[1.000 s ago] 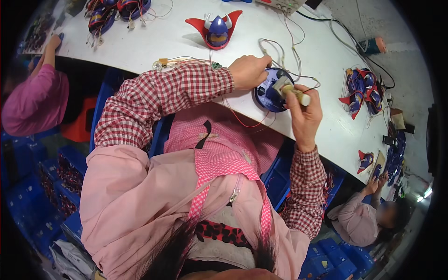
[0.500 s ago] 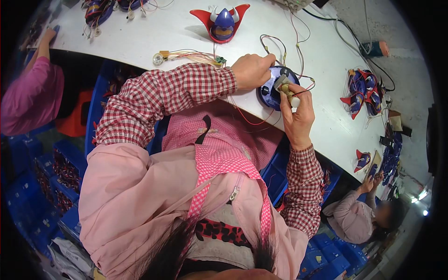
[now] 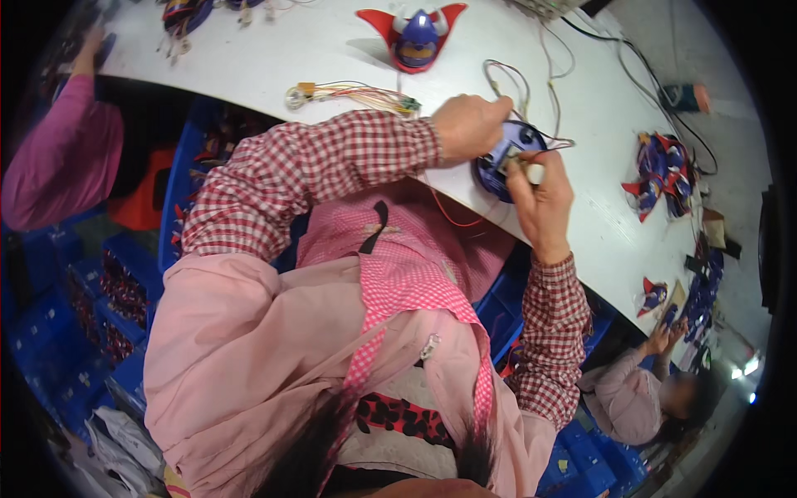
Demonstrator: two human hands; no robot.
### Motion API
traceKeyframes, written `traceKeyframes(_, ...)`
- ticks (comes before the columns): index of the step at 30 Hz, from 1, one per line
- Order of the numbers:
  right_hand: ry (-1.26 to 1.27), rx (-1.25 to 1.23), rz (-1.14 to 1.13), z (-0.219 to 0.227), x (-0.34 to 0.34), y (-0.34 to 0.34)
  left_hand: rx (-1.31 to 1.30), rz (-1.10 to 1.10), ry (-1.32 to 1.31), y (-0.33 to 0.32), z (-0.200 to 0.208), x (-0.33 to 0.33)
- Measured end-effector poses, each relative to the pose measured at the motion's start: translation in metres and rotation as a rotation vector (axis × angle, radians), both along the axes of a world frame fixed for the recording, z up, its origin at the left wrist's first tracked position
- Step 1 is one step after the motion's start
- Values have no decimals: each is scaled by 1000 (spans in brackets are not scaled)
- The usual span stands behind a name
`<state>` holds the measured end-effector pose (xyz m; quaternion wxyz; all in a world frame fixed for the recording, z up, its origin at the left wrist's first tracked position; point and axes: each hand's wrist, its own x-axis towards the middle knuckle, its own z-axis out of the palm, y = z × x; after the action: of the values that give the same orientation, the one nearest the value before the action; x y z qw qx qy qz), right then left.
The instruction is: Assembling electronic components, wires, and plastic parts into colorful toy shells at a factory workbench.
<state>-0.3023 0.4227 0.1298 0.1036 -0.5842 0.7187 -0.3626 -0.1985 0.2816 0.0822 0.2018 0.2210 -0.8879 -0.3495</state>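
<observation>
At the table's near edge, a round purple plastic housing [image 3: 491, 178] lies between my hands, showing its inner side with black parts. My left hand [image 3: 471, 126] is closed at its upper left rim, thumb and finger pinched near thin wires; what they hold is hidden. From the right, my right hand [image 3: 544, 203] pinches a small part with a white end [image 3: 535, 173] over the middle of the housing. Dark and reddish wires [image 3: 554, 91] loop beyond it on the table. A red wire [image 3: 452, 217] hangs over the table edge below my left wrist.
A red and purple horned toy head [image 3: 418, 46] stands farther back. A wire bundle with a small green board [image 3: 374, 93] lies beyond my left sleeve. More toy heads [image 3: 664, 174] lie at right. Blue bins [image 3: 124, 290] stand below. Co-workers sit left [image 3: 62, 158] and right [image 3: 627, 398].
The whole view has shifted, so the table and hands appear farther right. My right fingers now cover more of the small part over the housing. My left hand keeps its pinch.
</observation>
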Motion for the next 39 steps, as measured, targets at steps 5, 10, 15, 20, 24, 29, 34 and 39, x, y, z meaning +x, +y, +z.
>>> traceKeyframes(5, -86, 11, 4, -2, -5, -1, 44, -3, -86, 5, 4, -3)
traceKeyframes(10, -171, 69, -50, -1, -5, 0, 92, 37, 265, 5, 9, 47)
traceKeyframes(15, -10, -180, -261, 12, 16, 23, -368, 421, 76, -40, 19, 174)
traceKeyframes(20, -99, -101, 138, 32, 76, 14, -497, 469, -87, -46, 6, 213)
traceKeyframes(24, -1, 6, 123, 5, 84, -60, -411, 432, -124, -46, -2, 210)
traceKeyframes(29, -6, 57, 60, -22, 78, -94, -379, 424, -52, -42, -6, 215)
traceKeyframes(34, 94, 39, 98, -19, 92, -92, -386, 390, 31, -48, -8, 219)
traceKeyframes(39, 145, 71, 176, -36, 81, -98, -299, 336, 85, -52, -3, 219)
